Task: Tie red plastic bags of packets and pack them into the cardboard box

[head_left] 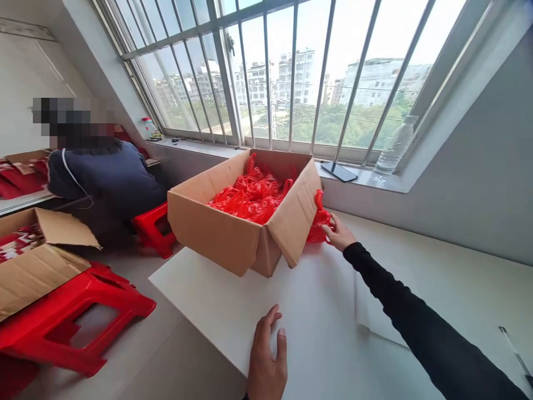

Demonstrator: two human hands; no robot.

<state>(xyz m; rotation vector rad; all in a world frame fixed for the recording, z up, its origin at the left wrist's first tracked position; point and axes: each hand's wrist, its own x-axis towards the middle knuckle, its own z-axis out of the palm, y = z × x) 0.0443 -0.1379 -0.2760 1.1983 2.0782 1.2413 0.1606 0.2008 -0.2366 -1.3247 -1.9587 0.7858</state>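
My right hand [339, 234] reaches to the far side of the table, its fingers closed on a red plastic bag [317, 229] beside the cardboard box. Part of that bag is hidden behind the box flap. My left hand [267, 355] hovers near the table's front edge, thumb and fingers apart, holding nothing. Between the hands and the window stands the open cardboard box [212, 228], with several crumpled red plastic bags [256, 194] inside.
A white table [325, 328] bears the box; a pen [514, 350] lies at right. On the sill are a phone [339, 171] and a clear bottle [395, 147]. At left, a person [104, 172] sits beyond a red stool [120, 300] carrying another box [45, 266].
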